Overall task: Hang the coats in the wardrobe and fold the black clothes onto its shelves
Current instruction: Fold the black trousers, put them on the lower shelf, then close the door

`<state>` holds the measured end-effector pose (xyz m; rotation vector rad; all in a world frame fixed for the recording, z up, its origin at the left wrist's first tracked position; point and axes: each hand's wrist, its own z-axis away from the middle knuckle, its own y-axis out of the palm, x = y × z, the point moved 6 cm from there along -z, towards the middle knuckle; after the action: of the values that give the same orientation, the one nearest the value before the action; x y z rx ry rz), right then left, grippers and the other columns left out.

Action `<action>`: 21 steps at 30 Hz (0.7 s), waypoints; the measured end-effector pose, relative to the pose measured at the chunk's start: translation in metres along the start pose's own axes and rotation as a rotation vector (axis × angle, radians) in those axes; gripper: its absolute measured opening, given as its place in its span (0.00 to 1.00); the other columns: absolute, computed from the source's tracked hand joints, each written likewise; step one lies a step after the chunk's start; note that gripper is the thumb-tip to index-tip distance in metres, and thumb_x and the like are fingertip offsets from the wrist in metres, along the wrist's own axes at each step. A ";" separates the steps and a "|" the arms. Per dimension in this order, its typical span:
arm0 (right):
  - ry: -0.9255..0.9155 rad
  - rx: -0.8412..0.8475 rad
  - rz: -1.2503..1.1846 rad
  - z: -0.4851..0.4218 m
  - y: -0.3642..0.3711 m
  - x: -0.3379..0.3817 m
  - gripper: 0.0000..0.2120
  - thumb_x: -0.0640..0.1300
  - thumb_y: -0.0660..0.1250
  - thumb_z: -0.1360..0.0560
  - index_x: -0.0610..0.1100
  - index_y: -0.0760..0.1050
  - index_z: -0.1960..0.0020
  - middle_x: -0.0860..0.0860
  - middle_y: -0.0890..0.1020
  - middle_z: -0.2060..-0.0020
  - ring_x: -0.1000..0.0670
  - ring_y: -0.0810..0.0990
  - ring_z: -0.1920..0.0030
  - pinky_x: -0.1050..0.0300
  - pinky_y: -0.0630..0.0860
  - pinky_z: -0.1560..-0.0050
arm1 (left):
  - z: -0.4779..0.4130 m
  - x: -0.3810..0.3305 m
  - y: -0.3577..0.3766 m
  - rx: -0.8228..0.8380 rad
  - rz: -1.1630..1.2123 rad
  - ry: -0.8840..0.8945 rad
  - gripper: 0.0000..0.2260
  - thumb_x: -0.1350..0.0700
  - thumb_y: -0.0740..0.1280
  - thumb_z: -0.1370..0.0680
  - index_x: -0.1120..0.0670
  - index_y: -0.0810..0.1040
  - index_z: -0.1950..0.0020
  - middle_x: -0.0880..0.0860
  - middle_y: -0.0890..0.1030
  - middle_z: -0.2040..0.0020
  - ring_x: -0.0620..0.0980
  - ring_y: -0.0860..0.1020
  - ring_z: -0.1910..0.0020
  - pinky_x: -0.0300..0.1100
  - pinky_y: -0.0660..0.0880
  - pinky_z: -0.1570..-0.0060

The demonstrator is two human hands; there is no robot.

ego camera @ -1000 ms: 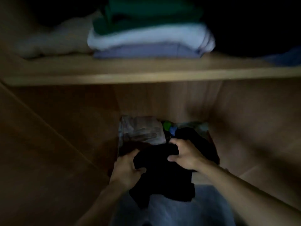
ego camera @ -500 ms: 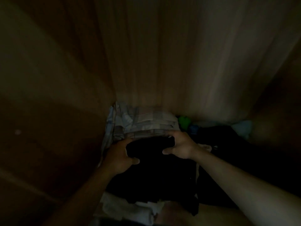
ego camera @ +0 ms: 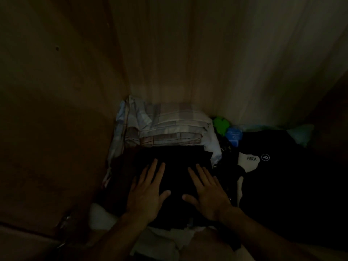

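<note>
The left hand (ego camera: pixel 146 193) and the right hand (ego camera: pixel 207 194) lie palm-down, fingers straight and spread, pressing flat on the folded black garment (ego camera: pixel 175 157), which sits toward the left wall of the wardrobe (ego camera: pixel 207 63), touching the plaid stack (ego camera: pixel 169 129) in the rear left corner and beside a labelled black top (ego camera: pixel 286 178).

Person's L hand (ego camera: pixel 146 193) & R hand (ego camera: pixel 209 194) are bare, fingers long & slim as far as this dim light shows. L forearm (ego camera: pixel 113 240) & R forearm (ego camera: pixel 263 232) are bare too, uncovered right to the bottom edge of view. Tiny pale glint (ego camera: pixel 230 199) by the R wrist: watch, bracelet or just light, can't tell. Too dark for finer detail.
</note>
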<state>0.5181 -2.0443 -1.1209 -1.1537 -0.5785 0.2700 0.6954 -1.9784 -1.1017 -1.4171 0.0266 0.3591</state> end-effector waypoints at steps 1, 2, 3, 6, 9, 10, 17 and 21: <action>0.014 0.018 0.007 0.000 -0.002 0.001 0.46 0.77 0.41 0.33 0.56 0.35 0.22 0.50 0.38 0.22 0.47 0.38 0.22 0.42 0.42 0.24 | -0.002 0.000 0.001 0.029 -0.003 -0.013 0.37 0.38 0.58 0.21 0.41 0.35 0.22 0.44 0.32 0.22 0.50 0.41 0.21 0.57 0.52 0.25; 0.031 0.046 0.006 0.003 -0.007 0.003 0.43 0.74 0.47 0.28 0.55 0.37 0.22 0.49 0.39 0.21 0.47 0.38 0.22 0.42 0.43 0.24 | 0.000 -0.001 -0.002 0.073 -0.004 -0.025 0.37 0.37 0.58 0.21 0.41 0.36 0.22 0.44 0.33 0.22 0.51 0.41 0.21 0.58 0.50 0.25; 0.053 0.068 -0.022 0.012 -0.018 0.007 0.40 0.71 0.49 0.25 0.54 0.38 0.21 0.48 0.40 0.21 0.46 0.39 0.22 0.43 0.43 0.24 | 0.005 -0.003 -0.010 0.124 0.000 -0.043 0.37 0.37 0.58 0.21 0.41 0.37 0.22 0.45 0.34 0.21 0.52 0.42 0.21 0.59 0.49 0.25; 0.079 0.021 -0.117 0.061 -0.082 0.030 0.52 0.80 0.31 0.36 0.51 0.44 0.21 0.47 0.45 0.21 0.45 0.45 0.21 0.45 0.47 0.24 | 0.040 -0.017 -0.070 0.160 0.070 -0.121 0.33 0.36 0.55 0.21 0.42 0.43 0.21 0.48 0.42 0.19 0.53 0.45 0.21 0.58 0.51 0.25; 0.044 -0.026 -0.155 0.129 -0.173 0.058 0.57 0.80 0.26 0.41 0.50 0.46 0.21 0.46 0.48 0.21 0.45 0.49 0.22 0.47 0.51 0.23 | 0.092 -0.051 -0.160 0.115 0.146 -0.153 0.30 0.38 0.54 0.20 0.44 0.48 0.20 0.49 0.50 0.19 0.55 0.51 0.22 0.52 0.54 0.25; 0.037 -0.025 -0.172 0.152 -0.207 0.070 0.49 0.78 0.33 0.33 0.50 0.46 0.21 0.46 0.49 0.21 0.45 0.50 0.22 0.48 0.52 0.23 | 0.110 -0.064 -0.191 0.109 0.174 -0.164 0.31 0.37 0.53 0.20 0.44 0.49 0.20 0.50 0.51 0.19 0.56 0.53 0.22 0.50 0.55 0.25; -0.005 -0.123 -0.244 0.302 -0.408 0.150 0.29 0.60 0.54 0.20 0.49 0.56 0.23 0.48 0.65 0.26 0.47 0.64 0.28 0.50 0.63 0.29 | 0.237 -0.158 -0.413 -0.008 0.265 -0.205 0.26 0.41 0.56 0.19 0.48 0.60 0.23 0.54 0.66 0.25 0.58 0.66 0.28 0.48 0.64 0.30; -0.015 -0.216 -0.269 0.387 -0.507 0.192 0.28 0.59 0.55 0.20 0.48 0.59 0.24 0.49 0.67 0.28 0.48 0.66 0.29 0.52 0.66 0.31 | 0.311 -0.203 -0.521 -0.055 0.320 -0.128 0.22 0.42 0.57 0.19 0.49 0.66 0.27 0.55 0.74 0.31 0.56 0.73 0.35 0.49 0.72 0.37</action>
<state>0.4149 -1.8491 -0.4925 -1.2656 -0.7820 -0.0150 0.5783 -1.7807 -0.5042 -1.4425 0.1414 0.7185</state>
